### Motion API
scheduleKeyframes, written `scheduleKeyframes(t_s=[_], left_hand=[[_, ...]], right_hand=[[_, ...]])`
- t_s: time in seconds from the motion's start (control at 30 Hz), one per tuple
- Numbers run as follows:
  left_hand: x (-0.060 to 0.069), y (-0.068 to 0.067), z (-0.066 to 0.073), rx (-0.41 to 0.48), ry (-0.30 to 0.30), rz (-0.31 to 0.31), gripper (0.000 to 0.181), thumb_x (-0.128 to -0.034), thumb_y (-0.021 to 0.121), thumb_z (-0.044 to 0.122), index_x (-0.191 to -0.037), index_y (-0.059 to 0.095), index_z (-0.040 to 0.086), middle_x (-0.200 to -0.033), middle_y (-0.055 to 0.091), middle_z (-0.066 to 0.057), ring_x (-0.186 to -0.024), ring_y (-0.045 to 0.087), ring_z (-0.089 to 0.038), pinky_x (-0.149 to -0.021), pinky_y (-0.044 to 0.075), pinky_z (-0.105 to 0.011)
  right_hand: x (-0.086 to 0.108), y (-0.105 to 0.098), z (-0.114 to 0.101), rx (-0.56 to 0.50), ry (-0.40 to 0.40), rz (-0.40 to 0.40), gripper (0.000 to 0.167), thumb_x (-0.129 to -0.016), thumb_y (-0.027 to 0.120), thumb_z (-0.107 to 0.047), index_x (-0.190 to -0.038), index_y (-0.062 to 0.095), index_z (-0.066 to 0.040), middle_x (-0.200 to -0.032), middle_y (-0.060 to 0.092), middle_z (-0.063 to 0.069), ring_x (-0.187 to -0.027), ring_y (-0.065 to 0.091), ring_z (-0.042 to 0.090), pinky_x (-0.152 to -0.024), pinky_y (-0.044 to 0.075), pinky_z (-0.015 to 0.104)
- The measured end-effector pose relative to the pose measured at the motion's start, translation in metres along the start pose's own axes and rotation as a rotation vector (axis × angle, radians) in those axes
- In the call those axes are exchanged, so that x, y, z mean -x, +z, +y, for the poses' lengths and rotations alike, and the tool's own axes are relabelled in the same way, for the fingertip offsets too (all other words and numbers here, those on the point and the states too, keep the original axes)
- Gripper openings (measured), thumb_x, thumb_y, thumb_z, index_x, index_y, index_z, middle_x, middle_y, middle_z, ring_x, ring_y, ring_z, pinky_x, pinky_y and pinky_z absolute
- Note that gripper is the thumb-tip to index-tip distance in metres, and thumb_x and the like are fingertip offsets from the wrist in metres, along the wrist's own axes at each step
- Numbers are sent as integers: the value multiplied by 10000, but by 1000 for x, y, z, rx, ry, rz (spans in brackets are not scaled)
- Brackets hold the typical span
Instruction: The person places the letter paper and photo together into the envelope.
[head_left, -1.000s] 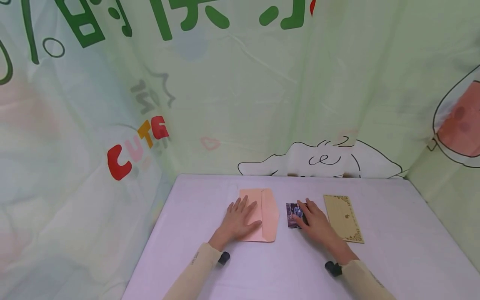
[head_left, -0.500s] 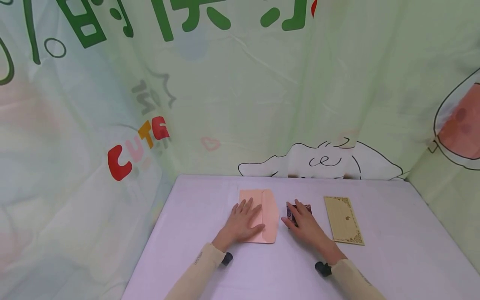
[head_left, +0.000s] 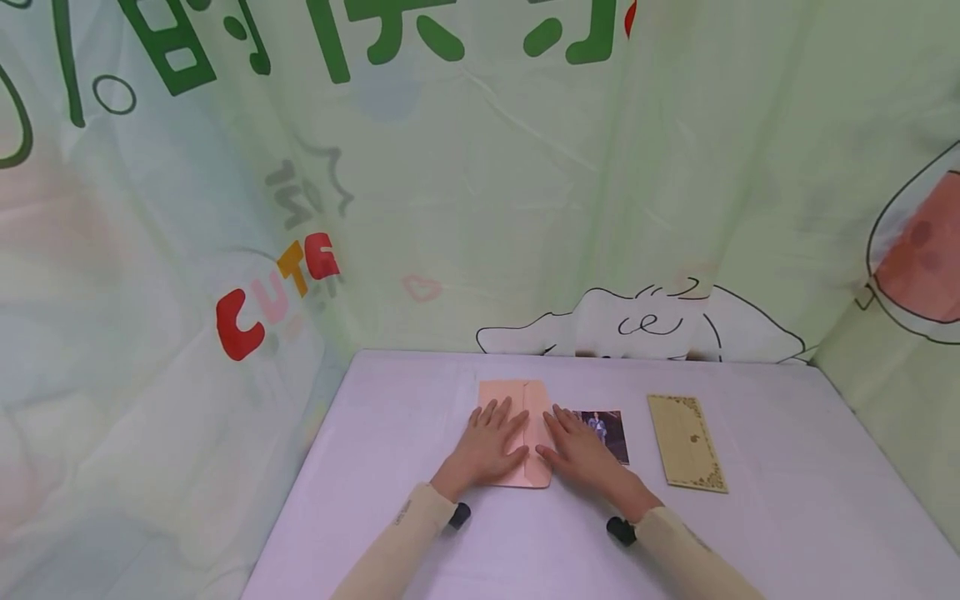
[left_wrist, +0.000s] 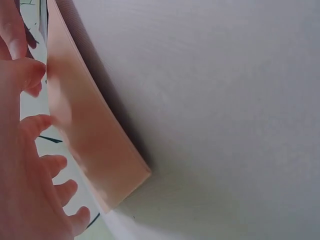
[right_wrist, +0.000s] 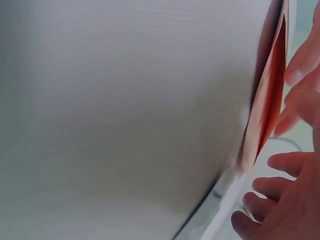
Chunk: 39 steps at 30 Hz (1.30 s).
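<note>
A pink envelope [head_left: 498, 392] lies on the table with its flap side to the right. My left hand [head_left: 487, 446] rests on it, fingers spread straight. At the envelope's right side is my right hand [head_left: 588, 458], its fingertips at the flap edge and its fingers extended. In the right wrist view the envelope [right_wrist: 267, 100] shows a gap along its near edge, the flap raised off the body. Partly behind my right hand lies a small dark photo [head_left: 611, 433] with a figure on it. The left wrist view shows the envelope [left_wrist: 95, 130] beside my left fingers.
To the right of the photo lies a tan rectangular card or panel [head_left: 686, 442] with an ornate brown border. All of it is on a table with a pale lilac cover [head_left: 525, 550]. A printed curtain [head_left: 465, 192] hangs behind and at both sides.
My right hand has moved left from over the photo to the envelope's flap, uncovering much of the photo. The flap looks narrower, partly folded inward. My left hand has shifted slightly right.
</note>
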<state>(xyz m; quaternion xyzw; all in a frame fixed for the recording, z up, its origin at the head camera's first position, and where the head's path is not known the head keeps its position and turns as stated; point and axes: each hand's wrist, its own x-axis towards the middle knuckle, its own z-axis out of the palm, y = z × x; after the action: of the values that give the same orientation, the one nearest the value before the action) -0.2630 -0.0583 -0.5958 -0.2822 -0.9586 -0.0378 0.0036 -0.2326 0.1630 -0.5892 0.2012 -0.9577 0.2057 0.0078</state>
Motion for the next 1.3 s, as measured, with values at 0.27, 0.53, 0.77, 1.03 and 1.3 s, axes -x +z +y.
scheduleKeyframes(t_s=[0.27,0.53,0.77,1.03,1.3], left_hand=[[-7,-1,6,7,0,-76,624,-1034,364,555,-1593,282,290,-1679,212,-120,-1540,231,-361,-1214,247,-546],[-9,2,10,-5,-10,-93,613,-1031,385,528,-1591,284,300,-1683,207,-106,-1544,222,-348,-1207,256,-549],[-10,-5,12,0,-4,-94,605,-1017,423,488,-1578,323,286,-1682,212,-105,-1542,224,-358,-1202,260,-558],[-14,-17,0,35,5,-114,591,-1013,412,532,-1544,387,274,-1694,173,-82,-1550,194,-368,-1186,275,-596],[-27,-31,-18,47,57,-231,567,-983,444,607,-1444,436,276,-1675,237,-86,-1491,340,-386,-1103,419,-547]], right_hand=[[-7,-1,-11,25,-44,-57,633,-1014,566,-311,-1489,395,71,-1583,331,293,-1461,314,499,-1154,297,633],[-5,-1,-15,75,-23,-127,639,-1008,576,-291,-1485,385,89,-1589,326,284,-1468,295,500,-1149,291,644],[-4,-1,-16,74,13,-154,679,-1007,577,-350,-1503,372,67,-1609,299,267,-1481,288,476,-1158,273,650],[-6,-2,-15,88,-15,-154,677,-1017,561,-366,-1500,373,71,-1606,307,267,-1477,301,472,-1156,285,639],[-8,0,-14,84,-14,-170,679,-1019,559,-375,-1505,372,61,-1613,308,247,-1486,298,454,-1165,278,629]])
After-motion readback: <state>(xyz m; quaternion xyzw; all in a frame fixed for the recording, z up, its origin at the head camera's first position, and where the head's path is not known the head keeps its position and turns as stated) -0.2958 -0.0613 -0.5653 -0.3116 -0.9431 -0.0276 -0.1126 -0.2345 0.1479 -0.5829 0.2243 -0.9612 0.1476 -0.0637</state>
